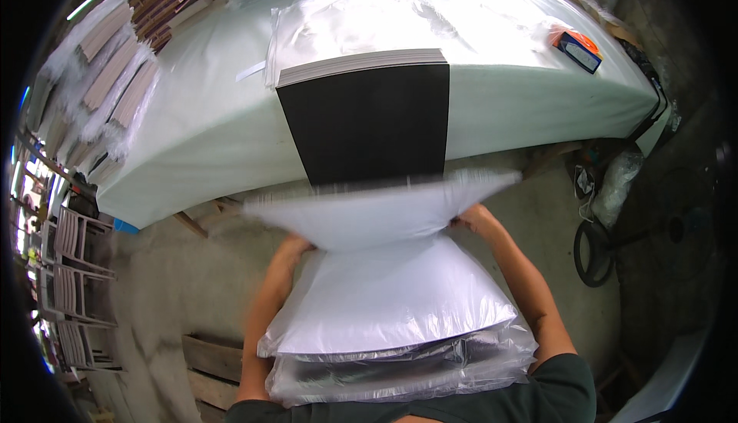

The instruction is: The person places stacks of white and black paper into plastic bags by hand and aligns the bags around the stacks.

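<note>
My left hand point(300, 244) and my right hand point(477, 221) close on the two sides of a large white sheet-like pack point(384, 215), its far edge blurred by motion; some fingertips are hidden behind it. The pack seems to be in clear plastic and bends where I hold it. Its lower part spreads toward my chest over more clear-plastic-wrapped packs point(400, 377); I cannot tell where one ends and another begins. Just beyond my hands, a stack of flat sheets with a black top point(369, 123) lies at the table's near edge, pale layers showing at its far end.
A long table point(507, 115) with a pale green cover runs across ahead, clear plastic point(354, 23) on it. An orange and blue item point(578, 51) sits at its right. Plastic-wrapped stacks point(108, 69) rise at far left. Stacked chairs point(77, 269) stand left; wooden slats point(211, 369) lie lower left.
</note>
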Motion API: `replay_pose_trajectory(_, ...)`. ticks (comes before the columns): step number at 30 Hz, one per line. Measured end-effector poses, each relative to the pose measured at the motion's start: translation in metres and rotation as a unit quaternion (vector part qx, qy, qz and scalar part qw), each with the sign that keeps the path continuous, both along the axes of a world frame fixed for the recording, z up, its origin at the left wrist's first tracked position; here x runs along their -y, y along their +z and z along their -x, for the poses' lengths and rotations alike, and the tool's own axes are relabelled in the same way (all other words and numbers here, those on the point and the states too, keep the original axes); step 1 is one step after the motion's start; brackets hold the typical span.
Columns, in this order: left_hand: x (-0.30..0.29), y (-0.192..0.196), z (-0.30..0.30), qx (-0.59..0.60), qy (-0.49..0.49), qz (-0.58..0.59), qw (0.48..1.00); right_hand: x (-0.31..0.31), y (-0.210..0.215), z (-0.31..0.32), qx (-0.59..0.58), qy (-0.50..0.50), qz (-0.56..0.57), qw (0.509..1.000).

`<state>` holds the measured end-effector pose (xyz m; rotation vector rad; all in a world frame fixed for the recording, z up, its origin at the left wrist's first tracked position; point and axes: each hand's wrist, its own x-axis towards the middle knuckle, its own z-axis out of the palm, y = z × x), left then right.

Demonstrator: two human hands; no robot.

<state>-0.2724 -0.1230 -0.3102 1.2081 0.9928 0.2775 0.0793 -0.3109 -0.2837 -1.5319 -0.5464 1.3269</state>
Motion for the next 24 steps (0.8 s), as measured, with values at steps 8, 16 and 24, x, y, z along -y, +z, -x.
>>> replay_pose_trajectory(8,0.036,-0.048,0.003,0.040,0.123,-0.202,0.971,0.025,-0.054,-0.037,0.200,0.066,0.018,0.977)
replay_pose_trajectory(16,-0.028,0.186,0.007,0.076,0.297,-0.555,0.773,-0.083,0.258,-0.054,0.479,-0.047,-0.324,0.814)
replay_pose_trajectory(24,-0.080,0.329,-0.164,0.010,0.003,-0.762,0.647,-0.240,0.277,-0.068,0.860,0.060,-0.222,0.455)
